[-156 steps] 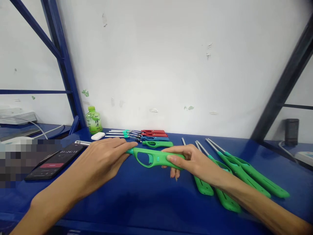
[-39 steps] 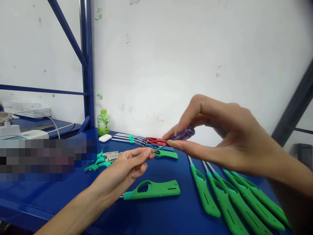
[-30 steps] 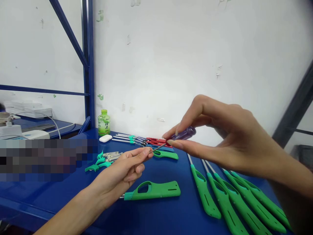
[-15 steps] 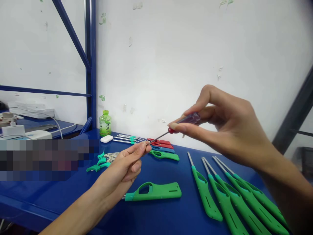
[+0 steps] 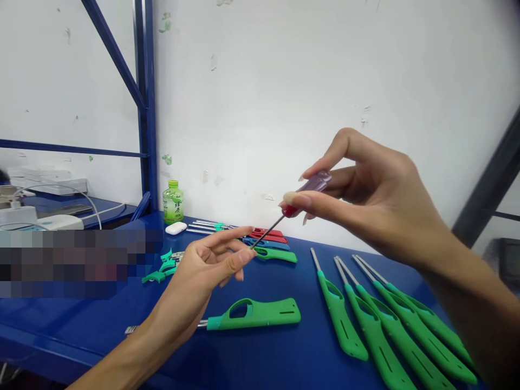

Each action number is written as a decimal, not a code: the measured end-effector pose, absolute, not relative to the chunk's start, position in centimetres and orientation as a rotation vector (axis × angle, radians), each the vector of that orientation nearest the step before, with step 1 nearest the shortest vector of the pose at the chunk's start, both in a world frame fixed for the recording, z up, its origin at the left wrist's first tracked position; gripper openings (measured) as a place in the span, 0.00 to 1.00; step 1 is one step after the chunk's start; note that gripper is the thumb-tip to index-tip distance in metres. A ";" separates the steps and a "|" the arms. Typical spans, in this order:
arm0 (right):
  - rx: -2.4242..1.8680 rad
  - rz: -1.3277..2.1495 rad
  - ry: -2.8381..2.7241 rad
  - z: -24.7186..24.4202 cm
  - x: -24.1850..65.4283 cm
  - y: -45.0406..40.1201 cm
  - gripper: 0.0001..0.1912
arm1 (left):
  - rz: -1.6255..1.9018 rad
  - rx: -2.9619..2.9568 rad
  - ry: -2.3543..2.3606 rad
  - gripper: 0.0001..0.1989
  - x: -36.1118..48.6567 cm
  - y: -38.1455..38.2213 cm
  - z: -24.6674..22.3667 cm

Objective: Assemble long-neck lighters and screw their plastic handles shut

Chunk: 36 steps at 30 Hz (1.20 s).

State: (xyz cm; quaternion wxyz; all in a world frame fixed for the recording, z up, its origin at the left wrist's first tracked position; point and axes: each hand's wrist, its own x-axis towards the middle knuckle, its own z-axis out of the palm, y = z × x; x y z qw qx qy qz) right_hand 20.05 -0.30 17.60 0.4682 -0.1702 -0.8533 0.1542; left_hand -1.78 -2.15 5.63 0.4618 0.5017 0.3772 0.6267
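Observation:
Between the thumb and fingers of my right hand [image 5: 365, 200] is a screwdriver [image 5: 311, 189] with a clear purple and red handle. Its thin shaft slants down to the left. My left hand [image 5: 211, 260] is by the tip, index finger lifted and thumb close under the shaft; whether a small screw sits there is too small to tell. Below the hands a green gas lighter [image 5: 264, 316] lies sideways, its metal tube partly behind my left forearm. To the right several green lighters [image 5: 345, 319] lie in a row, tubes pointing away.
Red lighters [image 5: 270, 234], a blue one [image 5: 268, 244] and another green one [image 5: 280, 254] lie at the back of the blue table [image 5: 101, 319]. Teal plastic parts [image 5: 164, 266] are left of my hand. A green bottle [image 5: 173, 203] and white case [image 5: 176, 228] stand near the wall.
My left fingers have parted from their pinch on the screwdriver tip, the index finger rising. My right hand has turned the handle slightly. The view has shifted a little.

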 end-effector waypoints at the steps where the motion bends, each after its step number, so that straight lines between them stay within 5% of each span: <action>1: -0.434 0.375 -2.094 17.7 20.1 -0.4 0.13 | 1.558 1.256 0.918 0.26 -1.7 -2.2 5.7; 15: -0.566 0.326 -2.411 18.2 20.4 -0.6 0.19 | 1.574 1.978 1.127 0.27 0.7 -3.1 4.5; 32: -1.288 0.060 -2.799 18.3 22.4 2.7 0.13 | 0.820 2.307 1.086 0.16 4.0 4.1 2.4; 36: -1.338 0.069 -2.823 18.3 22.4 3.2 0.13 | 0.764 2.288 1.083 0.24 4.1 4.1 2.5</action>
